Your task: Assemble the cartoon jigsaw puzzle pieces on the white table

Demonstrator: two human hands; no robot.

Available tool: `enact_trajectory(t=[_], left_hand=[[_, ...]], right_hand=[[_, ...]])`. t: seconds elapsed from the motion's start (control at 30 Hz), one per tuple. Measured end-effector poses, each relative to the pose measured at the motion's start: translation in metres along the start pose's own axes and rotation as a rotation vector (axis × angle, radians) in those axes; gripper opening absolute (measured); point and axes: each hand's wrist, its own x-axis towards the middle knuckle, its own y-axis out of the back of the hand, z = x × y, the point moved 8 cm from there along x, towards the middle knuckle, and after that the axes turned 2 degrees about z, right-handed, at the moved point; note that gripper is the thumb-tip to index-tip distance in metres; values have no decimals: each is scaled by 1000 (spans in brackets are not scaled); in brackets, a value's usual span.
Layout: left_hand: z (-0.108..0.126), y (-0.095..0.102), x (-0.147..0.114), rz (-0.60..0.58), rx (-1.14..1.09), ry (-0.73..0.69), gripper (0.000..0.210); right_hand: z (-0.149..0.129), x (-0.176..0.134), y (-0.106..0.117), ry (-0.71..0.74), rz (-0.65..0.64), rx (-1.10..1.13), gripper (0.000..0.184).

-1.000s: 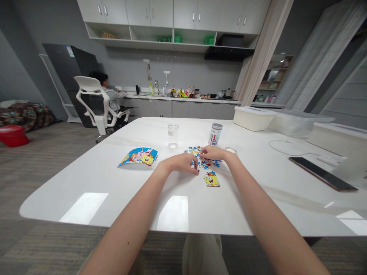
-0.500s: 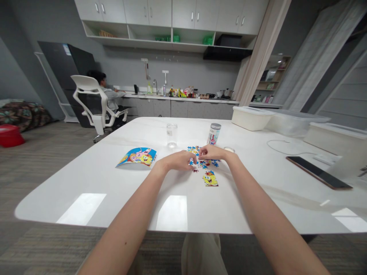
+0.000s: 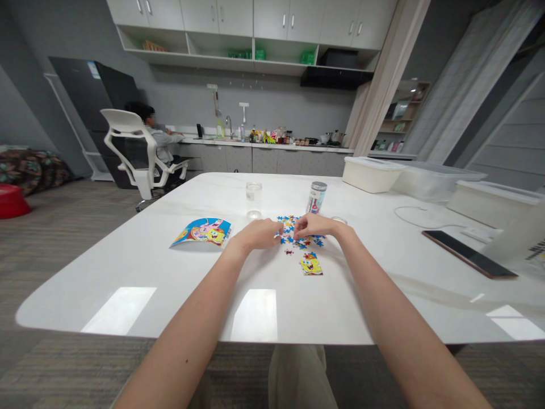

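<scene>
Loose jigsaw pieces (image 3: 303,245), mostly blue, yellow and red, lie in a pile between my hands. My left hand (image 3: 261,234) is at the pile's left edge, its fingers bent and slightly apart, with nothing visible in them. Above the pile's right side, my right hand (image 3: 314,225) has thumb and fingers pinched together; whatever is between them is too small to make out. Nearer to me lies a joined section of puzzle (image 3: 311,264) with a yellow cartoon face. One separate dark-red jigsaw piece (image 3: 289,252) sits just left of it.
A curved picture sheet (image 3: 204,232) lies to the left. Behind the pile stand a clear jar (image 3: 254,200) and a printed canister (image 3: 316,197), with a round lid (image 3: 339,220) nearby. Right are a dark tablet (image 3: 468,254), a cable and storage boxes (image 3: 372,174). A person sits far left.
My left hand has drawn slightly left, away from the single dark-red piece, which now shows fully. My right hand stays over the pile, its fingers slightly lower. The view has shifted a little.
</scene>
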Motion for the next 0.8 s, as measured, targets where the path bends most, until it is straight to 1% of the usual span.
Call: enact_trajectory(t=[0.13,0.2,0.27,0.33,0.43,0.57,0.8], left_hand=[[3,0,1,-11,-43,-32,29],[3,0,2,-10,-77,-32,29],[5,0,3,4,-156,-61,28],[10,1,4,9,-293,-130,26],[18,-1,4,-38,-448,-227,27],[19,-6,3,-101,-454,-230,26],[19,-5,2,-132,-462,-206,23]], right_hand=[[-9,-2,-13,-15,-147,17,29],[-11,-2,-15,-29,-176,2,28],[-13,-1,-14,-27,-173,-12,25],[-14,-1,-14,-24,-169,-31,22],[-13,-1,-13,-27,-170,-48,22],[-8,-1,-12,-48,-158,-40,24],[-8,-1,-10,-57,-142,-59,21]])
